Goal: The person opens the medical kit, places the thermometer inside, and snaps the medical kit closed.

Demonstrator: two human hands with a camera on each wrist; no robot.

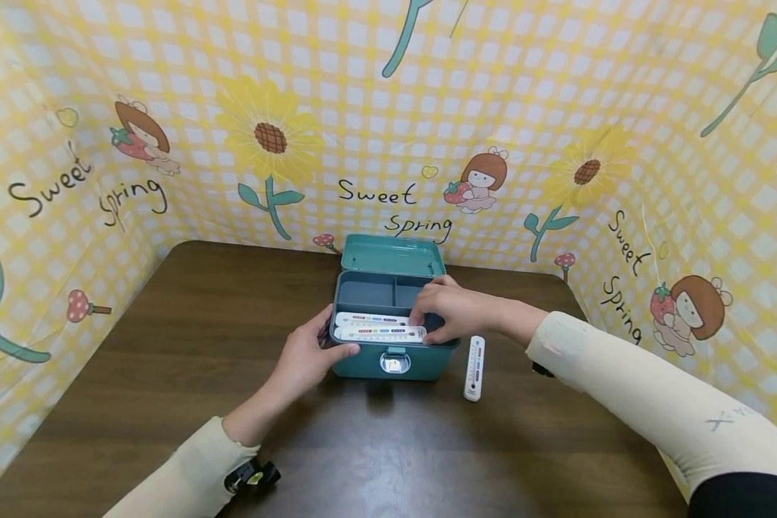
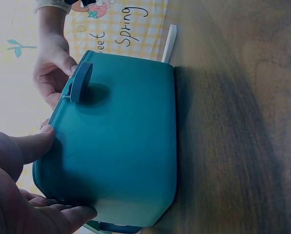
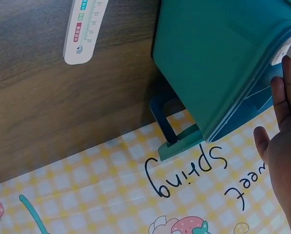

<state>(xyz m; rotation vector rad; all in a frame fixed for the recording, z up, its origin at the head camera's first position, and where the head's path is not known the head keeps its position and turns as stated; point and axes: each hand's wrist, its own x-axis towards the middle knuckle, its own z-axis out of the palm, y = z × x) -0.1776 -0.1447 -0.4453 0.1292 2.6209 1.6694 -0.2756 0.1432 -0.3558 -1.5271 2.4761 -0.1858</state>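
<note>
A teal tool box (image 1: 362,365) stands on the table with its lid (image 1: 393,255) swung back. My left hand (image 1: 307,352) holds its left front corner, thumb at the front rim and fingers along the side, as the left wrist view shows too. Inside the front compartment two white strip thermometers lie lengthwise, a rear one (image 1: 362,317) and a front one (image 1: 375,334). Reaching in from the right, my right hand (image 1: 450,309) pinches the front thermometer's right end between thumb and fingers. Its fingertips are partly hidden by the box wall in the right wrist view.
Another white thermometer (image 1: 474,368) lies on the brown wooden table (image 1: 246,316), right of the box. A divider (image 1: 395,291) splits the box's rear section. Behind and around the table hangs a yellow checked cloth (image 1: 375,129). A silver latch (image 1: 396,362) is on the box front.
</note>
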